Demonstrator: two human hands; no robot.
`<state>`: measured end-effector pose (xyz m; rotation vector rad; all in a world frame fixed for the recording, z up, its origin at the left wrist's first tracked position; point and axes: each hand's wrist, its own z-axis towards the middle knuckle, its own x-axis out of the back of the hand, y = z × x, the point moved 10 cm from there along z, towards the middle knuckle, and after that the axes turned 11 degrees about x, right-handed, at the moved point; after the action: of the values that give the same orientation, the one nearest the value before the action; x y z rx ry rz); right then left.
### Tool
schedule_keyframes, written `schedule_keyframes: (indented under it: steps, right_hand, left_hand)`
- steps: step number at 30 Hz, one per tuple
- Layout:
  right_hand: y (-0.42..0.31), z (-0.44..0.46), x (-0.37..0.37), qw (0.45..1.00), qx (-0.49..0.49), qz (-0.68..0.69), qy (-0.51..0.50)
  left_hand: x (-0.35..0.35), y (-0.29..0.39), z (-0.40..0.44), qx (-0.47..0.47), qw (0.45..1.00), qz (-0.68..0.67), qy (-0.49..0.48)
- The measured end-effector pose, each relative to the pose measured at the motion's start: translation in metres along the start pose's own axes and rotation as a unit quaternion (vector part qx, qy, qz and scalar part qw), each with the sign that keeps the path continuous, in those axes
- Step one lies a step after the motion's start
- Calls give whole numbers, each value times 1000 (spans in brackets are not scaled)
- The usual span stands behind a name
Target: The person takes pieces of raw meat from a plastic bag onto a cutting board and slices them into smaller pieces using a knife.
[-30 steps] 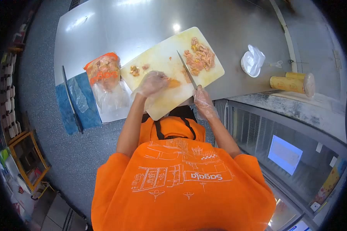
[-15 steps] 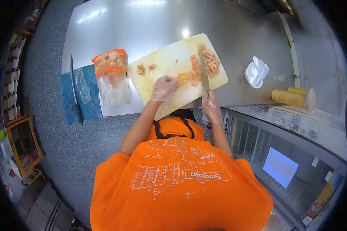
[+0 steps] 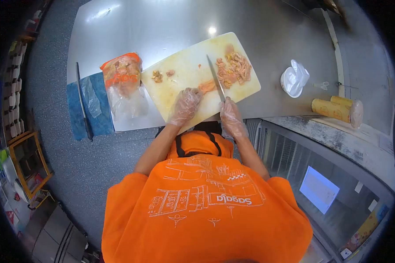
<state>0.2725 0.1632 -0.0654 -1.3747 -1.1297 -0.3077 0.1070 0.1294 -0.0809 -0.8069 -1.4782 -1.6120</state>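
Note:
A kitchen knife [image 3: 215,75] is in my right hand [image 3: 232,117], its handle wrapped by gloved fingers and its blade pointing away over the white cutting board [image 3: 182,65]. Under the blade's left side lies a strip of raw meat, apparently chicken [image 3: 207,87]. My left hand [image 3: 186,106], also in a clear plastic glove, presses curled fingers on the near end of that strip. To the right of the blade is a pile of cut meat pieces [image 3: 238,68]. Small scraps [image 3: 157,76] sit near the board's left edge.
Left of the board is a plastic bag of meat [image 3: 126,72]. Further left, a sharpening steel [image 3: 81,98] rests on a blue cloth [image 3: 102,120]. On the steel table's right side are a white bowl with a plastic bag [image 3: 292,81] and rolls of film [image 3: 333,110].
The knife has moved left, from the cut pile to the meat strip by my left hand. Some cut pieces have been pushed together to the right.

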Motion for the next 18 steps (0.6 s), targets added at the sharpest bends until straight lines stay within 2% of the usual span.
schedule_keyframes:
  steps: [2,5,9,11,12,13,16,17,18]
  right_hand:
    - [0,-5,-4,1000,20,-4,-2]
    - [1,-16,-6,999,38,-15,-19]
    - [8,-46,-15,998,59,-2,-29]
    - [18,-37,-24,998,16,46,-31]
    - [20,-26,-30,997,-3,70,-32]
    - [-4,4,-26,998,52,45,-12]
    - [13,129,-79,984,156,-81,-37]
    - [-15,163,-62,996,69,-41,-25]
    - [-45,187,-33,1000,-13,-2,-13]
  left_hand:
    - [7,3,6,15,999,-50,7]
    - [8,11,8,21,999,-14,20]
    - [3,14,12,7,1000,30,-8]
    - [-9,9,14,25,998,42,-27]
    - [-8,9,16,32,998,40,-22]
    - [-4,9,18,36,998,42,-18]
    - [-8,10,0,21,994,108,2]
    - [-8,7,1,9,989,145,24]
    - [-6,4,4,4,995,98,24]
